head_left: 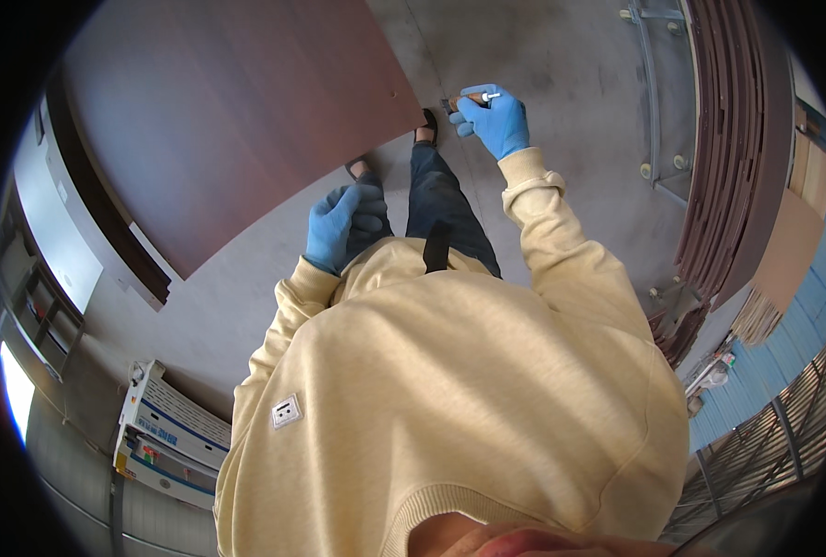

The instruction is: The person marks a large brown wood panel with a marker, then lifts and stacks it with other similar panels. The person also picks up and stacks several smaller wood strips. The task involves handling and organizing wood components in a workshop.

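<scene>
My right hand [496, 122], in a blue glove, is closed around a small brush [470, 98] with a brown body, a white end and dark bristles pointing left. It hangs over the grey floor, just right of the big brown panel's near corner. My left hand [339, 226], also in a blue glove, is held in front of my legs. Its fingers curl in beside the thumb, and nothing shows in them. The large reddish-brown panel [237, 111] lies ahead of my feet, its near edge beyond the left hand.
Stacked brown panels [734, 139] stand on the right beside a metal rack with small wheels [652, 102]. Dark and white boards [97, 200] line the left side. A white and blue cabinet-like unit [176, 432] stands at the lower left. Grey concrete floor [561, 56] runs between.
</scene>
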Tool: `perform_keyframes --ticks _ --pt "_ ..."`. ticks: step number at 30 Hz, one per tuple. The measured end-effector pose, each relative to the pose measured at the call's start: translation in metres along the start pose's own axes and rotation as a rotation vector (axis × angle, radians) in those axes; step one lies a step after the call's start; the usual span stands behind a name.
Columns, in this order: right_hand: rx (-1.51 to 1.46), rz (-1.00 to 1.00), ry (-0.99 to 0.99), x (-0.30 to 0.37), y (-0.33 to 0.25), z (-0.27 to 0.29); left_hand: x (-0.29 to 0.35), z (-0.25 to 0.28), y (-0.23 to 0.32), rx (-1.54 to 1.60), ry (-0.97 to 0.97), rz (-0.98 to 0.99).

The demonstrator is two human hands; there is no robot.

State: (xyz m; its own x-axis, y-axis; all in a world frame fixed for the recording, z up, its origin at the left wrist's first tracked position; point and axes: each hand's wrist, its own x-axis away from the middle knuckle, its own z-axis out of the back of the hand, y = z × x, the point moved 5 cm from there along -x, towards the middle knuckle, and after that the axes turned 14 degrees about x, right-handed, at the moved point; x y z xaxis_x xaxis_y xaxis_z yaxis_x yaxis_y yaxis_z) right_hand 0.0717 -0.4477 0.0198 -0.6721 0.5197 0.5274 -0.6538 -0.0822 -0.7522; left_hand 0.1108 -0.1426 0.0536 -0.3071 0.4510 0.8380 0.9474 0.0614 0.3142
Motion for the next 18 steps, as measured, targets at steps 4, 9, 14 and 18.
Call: perform_keyframes --ticks 4,9,14,18 --pt "-0.204 0.041 -0.021 0.009 -0.017 -0.009 -0.006 -0.023 0.0 0.003 0.042 0.005" --pt "0.141 0.169 0.058 0.027 -0.048 -0.019 -0.01 -0.044 -0.002 0.085 0.081 -0.031" --pt "0.622 0.268 0.374 0.013 -0.034 -0.01 -0.018 -0.048 -0.006 0.135 0.078 -0.038" --pt "0.541 0.318 0.325 0.014 -0.046 0.002 -0.018 -0.054 -0.006 0.134 0.093 -0.049"
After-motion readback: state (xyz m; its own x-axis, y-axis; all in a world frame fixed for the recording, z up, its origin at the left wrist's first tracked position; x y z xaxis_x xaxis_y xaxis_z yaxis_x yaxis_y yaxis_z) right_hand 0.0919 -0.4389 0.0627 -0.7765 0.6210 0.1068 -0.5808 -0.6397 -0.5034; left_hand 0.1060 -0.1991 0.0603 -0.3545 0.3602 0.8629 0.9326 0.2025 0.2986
